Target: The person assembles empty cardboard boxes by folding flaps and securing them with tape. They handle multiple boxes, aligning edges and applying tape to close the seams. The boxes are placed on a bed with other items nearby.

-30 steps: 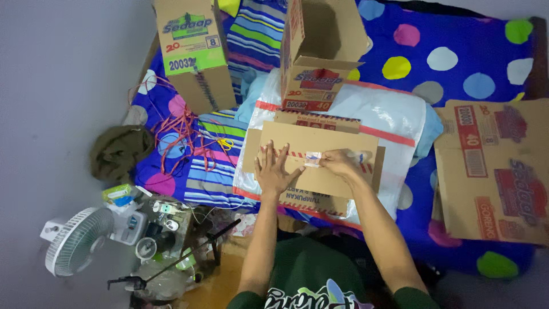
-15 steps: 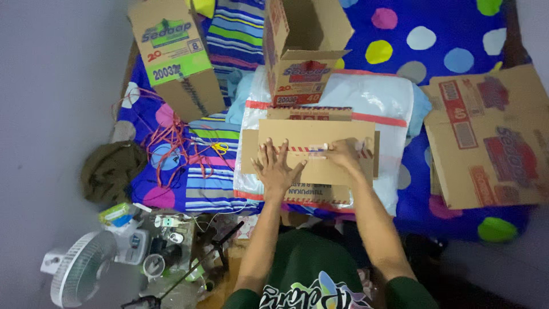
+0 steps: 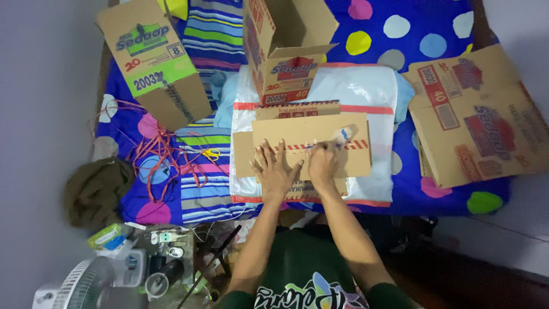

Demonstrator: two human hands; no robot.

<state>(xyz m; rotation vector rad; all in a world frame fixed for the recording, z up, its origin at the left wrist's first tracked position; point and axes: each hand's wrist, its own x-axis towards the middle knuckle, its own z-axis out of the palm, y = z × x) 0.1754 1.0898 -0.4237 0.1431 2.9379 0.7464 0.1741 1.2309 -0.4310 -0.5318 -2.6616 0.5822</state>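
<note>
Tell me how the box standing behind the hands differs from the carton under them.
The open box stands upright with its top flaps open; the flattened carton lies flat on the white sack. The left hand and right hand press the flattened carton; nothing touches the open box. Both are brown cardboard.

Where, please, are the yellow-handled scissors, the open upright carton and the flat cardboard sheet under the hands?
yellow-handled scissors [image 3: 209, 153], head view, on the yellow handle loops.
open upright carton [image 3: 286, 54], head view, on its front flap.
flat cardboard sheet [image 3: 297, 129], head view, on its bare upper face.
</note>
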